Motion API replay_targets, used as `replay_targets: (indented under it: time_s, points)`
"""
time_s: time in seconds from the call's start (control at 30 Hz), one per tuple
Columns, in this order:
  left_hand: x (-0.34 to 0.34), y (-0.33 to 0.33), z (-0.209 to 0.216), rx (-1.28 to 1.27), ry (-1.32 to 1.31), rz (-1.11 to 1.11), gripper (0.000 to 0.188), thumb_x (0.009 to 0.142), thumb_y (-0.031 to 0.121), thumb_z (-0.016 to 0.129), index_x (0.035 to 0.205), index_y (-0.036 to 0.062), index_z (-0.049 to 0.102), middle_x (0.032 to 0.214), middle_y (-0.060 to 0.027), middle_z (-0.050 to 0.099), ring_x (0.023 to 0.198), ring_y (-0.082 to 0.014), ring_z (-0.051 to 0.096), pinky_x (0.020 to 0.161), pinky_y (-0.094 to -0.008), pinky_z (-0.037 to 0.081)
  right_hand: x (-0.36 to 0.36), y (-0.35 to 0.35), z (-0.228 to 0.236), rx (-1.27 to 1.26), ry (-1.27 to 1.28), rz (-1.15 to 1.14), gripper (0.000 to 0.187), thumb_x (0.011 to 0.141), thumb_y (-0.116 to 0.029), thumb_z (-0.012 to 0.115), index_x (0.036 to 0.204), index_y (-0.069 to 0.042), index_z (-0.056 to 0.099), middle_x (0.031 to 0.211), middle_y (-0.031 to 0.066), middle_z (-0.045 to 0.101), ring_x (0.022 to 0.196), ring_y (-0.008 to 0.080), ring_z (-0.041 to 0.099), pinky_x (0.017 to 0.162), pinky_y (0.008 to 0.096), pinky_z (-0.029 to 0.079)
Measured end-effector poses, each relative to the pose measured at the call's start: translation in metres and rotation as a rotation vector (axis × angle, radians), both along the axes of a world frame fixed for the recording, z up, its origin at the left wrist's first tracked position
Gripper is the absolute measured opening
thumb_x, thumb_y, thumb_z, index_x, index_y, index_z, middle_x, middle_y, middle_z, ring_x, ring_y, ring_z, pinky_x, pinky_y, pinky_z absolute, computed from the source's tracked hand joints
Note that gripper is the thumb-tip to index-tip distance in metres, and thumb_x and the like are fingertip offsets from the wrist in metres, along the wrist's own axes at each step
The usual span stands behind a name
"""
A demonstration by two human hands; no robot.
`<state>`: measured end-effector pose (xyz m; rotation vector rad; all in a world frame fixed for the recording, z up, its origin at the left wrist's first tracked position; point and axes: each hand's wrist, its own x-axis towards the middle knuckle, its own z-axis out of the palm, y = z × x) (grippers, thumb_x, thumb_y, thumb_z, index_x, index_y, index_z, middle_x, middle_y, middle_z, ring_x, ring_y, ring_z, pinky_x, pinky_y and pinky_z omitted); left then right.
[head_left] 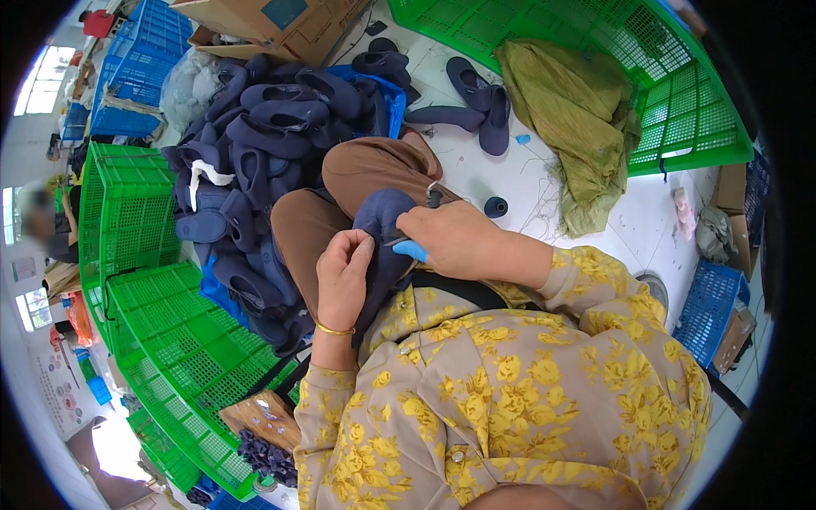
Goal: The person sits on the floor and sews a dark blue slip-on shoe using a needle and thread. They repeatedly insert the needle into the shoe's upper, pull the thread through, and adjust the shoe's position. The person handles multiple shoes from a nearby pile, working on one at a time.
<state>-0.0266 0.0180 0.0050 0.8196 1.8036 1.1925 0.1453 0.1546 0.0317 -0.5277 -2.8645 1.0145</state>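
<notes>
A dark navy slip-on shoe (382, 212) lies across my lap, against my brown trousers. My left hand (343, 270) is closed in a pinch at the shoe's near-left edge. My right hand (452, 242) is closed over the shoe's right side, around a small dark tool (434, 196) that sticks out above the knuckles. A dark tip of it seems to reach onto the shoe, though its exact kind is hidden by the fingers. Something bright blue (410, 251) shows at the right fingertips. Both hands nearly meet over the shoe.
A large heap of navy shoes (280, 119) rises at my left, beside green crates (170, 331). Loose shoes (495, 123) lie on the white floor ahead, near an olive sack (565, 110) and a dark thread spool (495, 206). At right stands a blue basket (707, 310).
</notes>
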Motion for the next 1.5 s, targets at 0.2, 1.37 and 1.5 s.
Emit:
replay_targets:
  time_s: [0.2, 1.37, 1.5]
  points:
    - [0.001, -0.002, -0.002, 0.028, -0.073, -0.003, 0.011, 0.094, 0.01, 0.061, 0.093, -0.0006, 0.062, 0.082, 0.0039, 0.058, 0.076, -0.0046, 0.048, 0.069, -0.0211, 0.043, -0.009, -0.005, -0.01, 0.16, 0.055, 0.063, 0.018, 0.078, -0.011, 0.062, 0.093, -0.003, 0.057, 0.082, 0.0152, 0.065, 0.072, 0.032, 0.068, 0.063, 0.0415, 0.053]
    - [-0.049, -0.114, 0.091, 0.0, 0.21, 0.438, 0.011, 0.09, 0.01, 0.065, 0.098, 0.0033, 0.064, 0.095, 0.0012, 0.061, 0.091, -0.0085, 0.056, 0.082, -0.0258, 0.046, 0.022, 0.014, -0.021, -0.614, 0.237, -0.367, 0.01, 0.091, -0.005, 0.061, 0.1, -0.004, 0.062, 0.085, 0.0007, 0.061, 0.077, 0.0085, 0.053, 0.07, 0.0246, 0.045]
    - [-0.161, -0.236, 0.138, 0.235, 0.428, 0.853, 0.022, 0.093, 0.014, 0.059, 0.108, 0.0004, 0.067, 0.105, -0.0077, 0.066, 0.097, -0.019, 0.062, 0.088, -0.0326, 0.05, 0.018, 0.023, -0.022, -0.635, 0.26, -0.43, 0.007, 0.091, -0.003, 0.061, 0.097, -0.005, 0.063, 0.081, -0.0058, 0.054, 0.072, 0.0031, 0.045, 0.064, 0.0199, 0.037]
